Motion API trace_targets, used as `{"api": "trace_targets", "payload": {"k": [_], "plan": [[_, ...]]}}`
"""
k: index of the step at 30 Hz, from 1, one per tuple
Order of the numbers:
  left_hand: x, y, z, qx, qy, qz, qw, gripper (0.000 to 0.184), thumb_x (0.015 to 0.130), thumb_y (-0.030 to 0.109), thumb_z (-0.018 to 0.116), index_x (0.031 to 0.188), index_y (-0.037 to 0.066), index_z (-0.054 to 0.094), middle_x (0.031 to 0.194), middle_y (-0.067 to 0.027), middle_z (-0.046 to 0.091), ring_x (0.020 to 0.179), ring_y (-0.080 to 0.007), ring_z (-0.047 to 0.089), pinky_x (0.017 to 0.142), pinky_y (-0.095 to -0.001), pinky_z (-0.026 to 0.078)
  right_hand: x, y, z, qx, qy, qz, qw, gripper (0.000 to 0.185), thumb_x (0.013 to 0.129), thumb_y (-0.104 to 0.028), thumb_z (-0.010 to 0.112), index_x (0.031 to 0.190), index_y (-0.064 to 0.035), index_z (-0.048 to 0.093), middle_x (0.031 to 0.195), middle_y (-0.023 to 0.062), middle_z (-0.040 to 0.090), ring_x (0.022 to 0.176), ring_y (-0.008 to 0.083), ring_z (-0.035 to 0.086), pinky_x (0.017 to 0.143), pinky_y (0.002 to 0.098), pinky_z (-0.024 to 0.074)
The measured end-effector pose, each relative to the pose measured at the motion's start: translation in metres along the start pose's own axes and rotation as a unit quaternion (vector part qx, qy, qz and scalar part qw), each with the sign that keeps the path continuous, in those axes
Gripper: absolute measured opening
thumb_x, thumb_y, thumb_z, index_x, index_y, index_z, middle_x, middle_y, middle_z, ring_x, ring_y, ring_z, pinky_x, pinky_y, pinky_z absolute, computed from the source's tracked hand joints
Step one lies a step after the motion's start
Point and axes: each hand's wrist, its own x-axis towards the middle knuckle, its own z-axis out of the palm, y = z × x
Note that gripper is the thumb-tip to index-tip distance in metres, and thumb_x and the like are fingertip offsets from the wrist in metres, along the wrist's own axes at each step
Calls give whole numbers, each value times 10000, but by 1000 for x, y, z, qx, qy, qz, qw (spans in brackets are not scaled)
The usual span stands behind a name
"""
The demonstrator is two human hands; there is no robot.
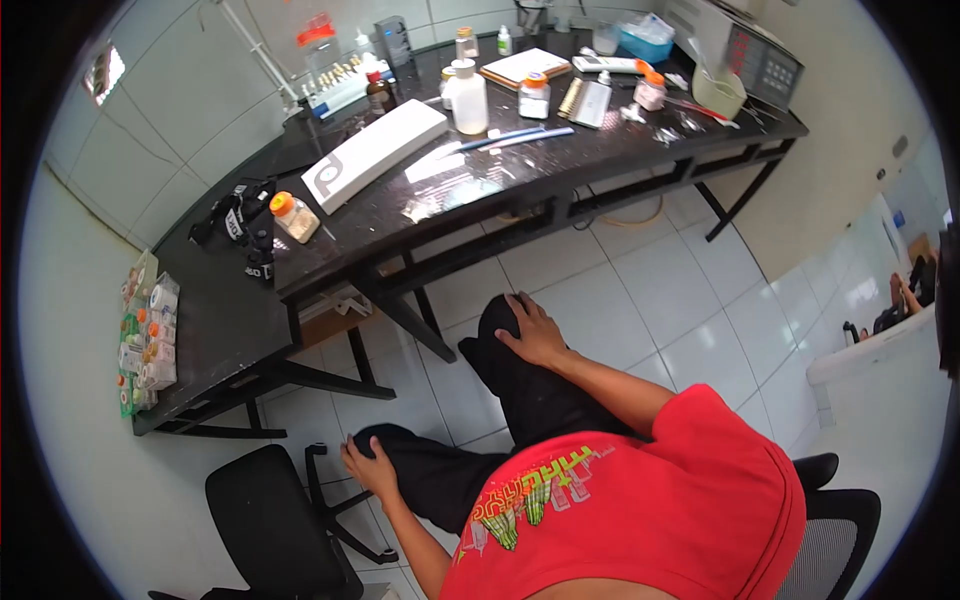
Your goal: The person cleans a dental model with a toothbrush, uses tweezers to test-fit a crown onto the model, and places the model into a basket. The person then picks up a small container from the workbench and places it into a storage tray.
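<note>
My left hand [371,470] rests on my left knee, its fingers spread over the black trousers [430,470]. On the other knee lies my right hand [533,333], also with its fingers apart. Neither holds anything. In front of me stands a black table [420,220], out of contact with both hands. On its near part are a long white box [375,153] and an orange-capped jar [294,217] with pale contents. A white plastic bottle [468,100] and blue-and-white strips [510,139] lie farther along.
A black office chair [270,515] stands at my left. Jars [155,340] crowd the table's left end, near black straps [240,220]. Farther back are a notebook [525,68], a pale green container [718,93] and a microwave [745,50]. A person's legs [905,292] show at far right.
</note>
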Motion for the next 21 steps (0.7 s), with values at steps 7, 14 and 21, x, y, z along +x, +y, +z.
{"api": "trace_targets", "payload": {"k": [7,14,21], "plan": [[14,39,37,-5,-47,58,997,527,921,348,661,1362,78,561,1424,-224,487,1305,-438,446,1057,-528,416,-64,38,-46,-28,91,-53,994,847,894,-412,661,1562,-69,270,1546,313,303,1358,493,397,1088,558,383],[31,63,56,62,-65,40,995,522,912,393,654,1298,48,584,1305,-229,539,1179,-447,535,971,-534,482,-102,61,-66,-103,108,-8,989,862,887,-402,668,1572,-78,258,1582,310,241,1403,506,331,1112,583,335],[110,-13,137,243,-171,51,953,517,898,492,588,1086,15,657,1041,-229,647,938,-438,641,810,-524,528,-70,120,-111,-140,110,44,983,751,886,-401,655,1533,-144,373,1598,211,275,1399,546,299,1084,668,329]]}}
